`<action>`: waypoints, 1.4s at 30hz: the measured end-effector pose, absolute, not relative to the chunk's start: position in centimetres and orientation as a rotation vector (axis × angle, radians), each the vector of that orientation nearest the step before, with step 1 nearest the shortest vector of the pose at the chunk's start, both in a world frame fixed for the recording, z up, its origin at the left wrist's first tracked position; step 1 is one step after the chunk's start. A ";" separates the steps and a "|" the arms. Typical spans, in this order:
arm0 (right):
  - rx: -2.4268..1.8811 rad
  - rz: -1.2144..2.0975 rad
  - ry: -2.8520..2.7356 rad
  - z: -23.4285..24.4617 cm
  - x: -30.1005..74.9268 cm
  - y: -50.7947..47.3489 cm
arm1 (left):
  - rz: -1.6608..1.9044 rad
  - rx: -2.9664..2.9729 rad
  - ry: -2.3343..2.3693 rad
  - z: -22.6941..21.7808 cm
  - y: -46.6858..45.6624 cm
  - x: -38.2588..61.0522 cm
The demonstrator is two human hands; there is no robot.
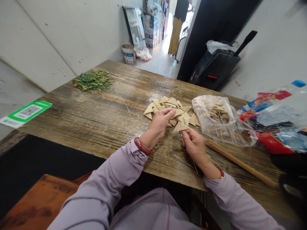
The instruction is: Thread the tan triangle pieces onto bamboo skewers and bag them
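Flat tan triangle (181, 127) sits at the top of a thin stick (195, 166), over the table's near half, right of centre. Person's right hand (194, 145) is closed in a pinch on the stick just under it. Left hand (160, 122) is pinched shut on a second triangle (177, 112), just above and left of the first, not on the stick as far as can be seen. How deep the stick goes in: can't tell.

Beyond the hands, a pile of loose triangles (165, 101), a fair number, none visibly on sticks. Toward the right end, a clear plastic bag (203, 110) with similar pieces in it, several on sticks; count unreadable through the film. Judgement: a batch is done, this stick is partway, the pile is what's left.

Stick supply: bundle of sticks (240, 163), lying from beside the bag toward the near right corner of the table (115, 118). Plenty there. Green leafy heap (93, 80) by the far left corner, untouched by either hand.
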State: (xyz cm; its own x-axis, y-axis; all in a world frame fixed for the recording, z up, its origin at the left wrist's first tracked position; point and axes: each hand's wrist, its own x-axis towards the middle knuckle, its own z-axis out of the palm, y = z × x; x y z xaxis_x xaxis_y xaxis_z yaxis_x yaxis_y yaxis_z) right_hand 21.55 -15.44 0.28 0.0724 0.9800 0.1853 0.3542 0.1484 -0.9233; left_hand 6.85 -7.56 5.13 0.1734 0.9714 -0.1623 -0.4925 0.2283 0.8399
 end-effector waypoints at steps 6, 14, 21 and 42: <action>-1.357 0.808 -1.443 0.2 21.4 -15.1 | 1.170 0.800 0.818 4.7 -7.5 6.8; -1.316 0.856 -1.427 -0.1 21.7 -15.1 | 1.053 0.888 0.813 4.2 -7.1 6.2; -1.296 0.887 -1.442 0.3 21.6 -14.9 | 1.038 0.911 0.761 4.4 -7.0 6.2; -1.317 0.794 -1.492 0.8 21.6 -15.0 | 1.015 0.941 0.787 3.5 -7.1 6.7</action>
